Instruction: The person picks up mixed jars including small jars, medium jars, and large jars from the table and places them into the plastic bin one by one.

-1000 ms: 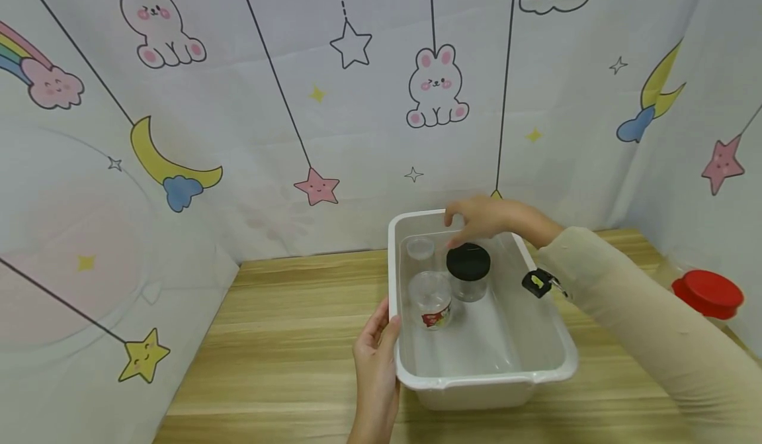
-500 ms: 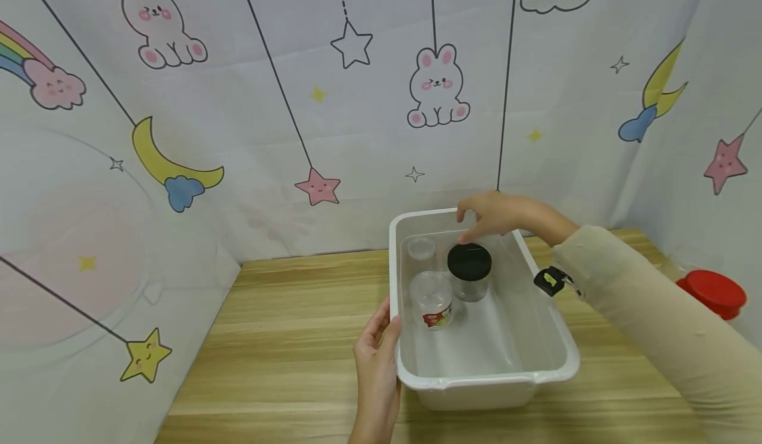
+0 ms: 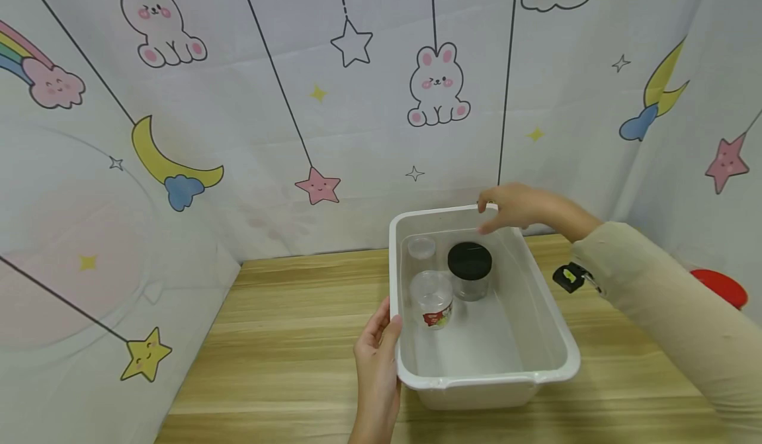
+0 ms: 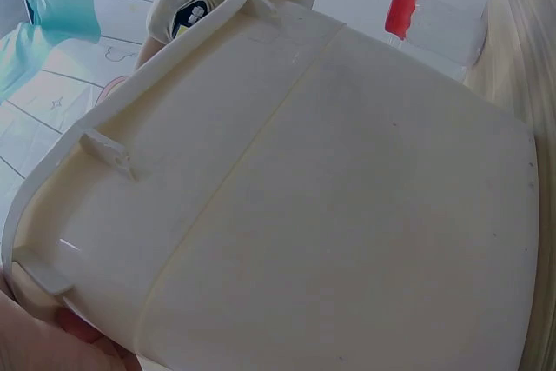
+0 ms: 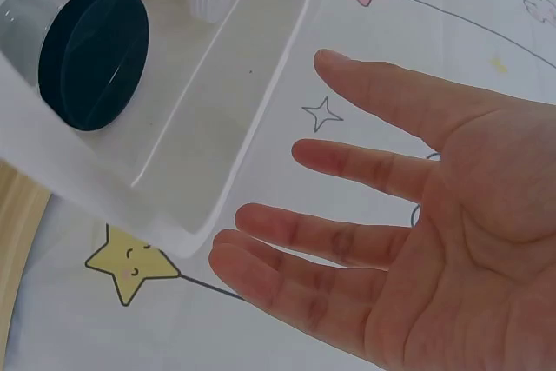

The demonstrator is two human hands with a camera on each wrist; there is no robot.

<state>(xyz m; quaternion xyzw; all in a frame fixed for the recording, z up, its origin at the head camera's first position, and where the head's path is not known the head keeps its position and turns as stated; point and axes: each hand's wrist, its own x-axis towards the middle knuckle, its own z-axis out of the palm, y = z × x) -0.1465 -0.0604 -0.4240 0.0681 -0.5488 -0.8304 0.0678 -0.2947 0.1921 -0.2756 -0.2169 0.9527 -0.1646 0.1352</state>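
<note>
A white plastic basin (image 3: 548, 328) stands on the table, with my left hand (image 3: 375, 368) gripping its left side near the rim. In the left wrist view, fingers (image 4: 76, 326) reach under that rim. Inside, a clear jar with a black lid (image 3: 469, 261) stands upright at the back. A clear tub with a red label (image 3: 433, 298) is nearer the front, and a small clear container (image 3: 421, 248) sits in the back left. Above the far right rim hovers my right hand (image 3: 520, 207), holding nothing. Its fingers are spread in the right wrist view.
Right of the basin is a clear container with a red lid (image 3: 721, 288), partly hidden by my right sleeve (image 3: 673, 325). A white cloth printed with rabbits and stars (image 3: 268, 100) hangs behind the wooden table (image 3: 286, 338).
My right hand has moved right and slightly up, away from the black-lidded jar to the basin's far right corner. The left hand and the containers have stayed in place.
</note>
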